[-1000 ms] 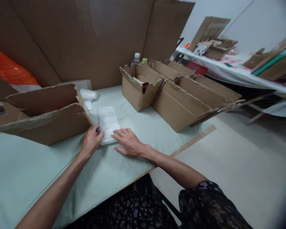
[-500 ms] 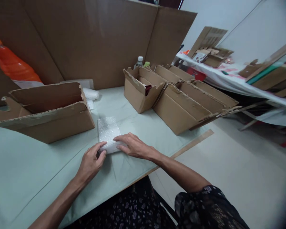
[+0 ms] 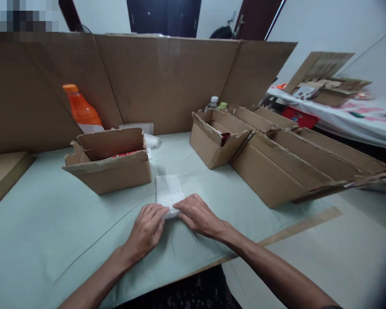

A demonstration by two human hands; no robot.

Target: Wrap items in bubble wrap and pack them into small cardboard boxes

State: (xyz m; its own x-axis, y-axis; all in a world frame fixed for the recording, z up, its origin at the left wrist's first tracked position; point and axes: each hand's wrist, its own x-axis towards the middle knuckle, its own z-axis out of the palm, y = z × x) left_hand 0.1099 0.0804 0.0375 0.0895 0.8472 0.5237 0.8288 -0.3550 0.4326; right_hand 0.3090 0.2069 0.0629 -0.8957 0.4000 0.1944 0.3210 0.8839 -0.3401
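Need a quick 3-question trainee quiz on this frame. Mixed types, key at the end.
1. Multiple choice: what are the left hand and the right hand both touching?
a) a roll of tape
b) bubble wrap
c) a pair of scissors

2. True or false: the orange bottle is nearer the hands than the open cardboard box at picture left.

3. Fill in: the contents showing inside that box are ____ in colour.

Key: 1. b. 2. False; the bottle is behind the box. 3. red.
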